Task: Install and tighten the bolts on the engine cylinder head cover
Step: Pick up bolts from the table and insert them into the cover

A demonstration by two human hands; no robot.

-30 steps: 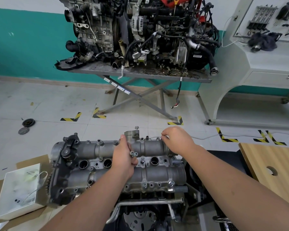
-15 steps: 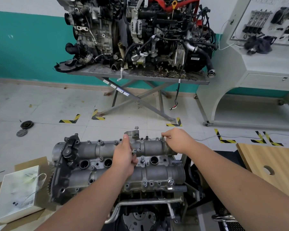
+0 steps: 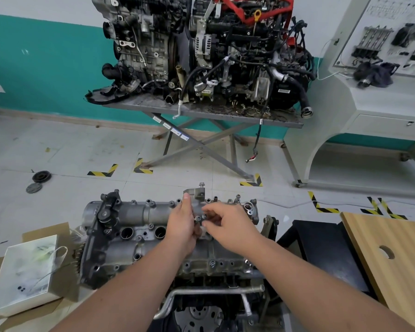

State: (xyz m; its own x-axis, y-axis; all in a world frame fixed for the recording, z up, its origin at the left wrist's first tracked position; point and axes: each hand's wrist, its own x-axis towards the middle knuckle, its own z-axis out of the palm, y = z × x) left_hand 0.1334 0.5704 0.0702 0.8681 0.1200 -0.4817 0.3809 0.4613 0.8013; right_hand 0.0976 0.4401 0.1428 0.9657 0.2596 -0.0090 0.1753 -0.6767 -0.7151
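Your left hand (image 3: pixel 181 227) is curled around a few bolts (image 3: pixel 200 217), whose heads stick out between thumb and fingers, and it rests over the middle of the cover (image 3: pixel 134 213). Your right hand (image 3: pixel 228 224) sits just beside it, fingertips curled in toward those bolts and apparently pinching one, though the contact itself is hidden. Both hands are above the cover's centre, between its two long ridges.

The cover lies across the engine (image 3: pixel 201 305) in front of you, with open round wells left of your hands and several bolts already standing along its far edge. A white box (image 3: pixel 22 274) sits on cardboard (image 3: pixel 65 293) to the left, and a wooden board (image 3: pixel 393 257) to the right. Farther back, another engine (image 3: pixel 201 51) stands on a metal table (image 3: pixel 201 111) against the green wall.
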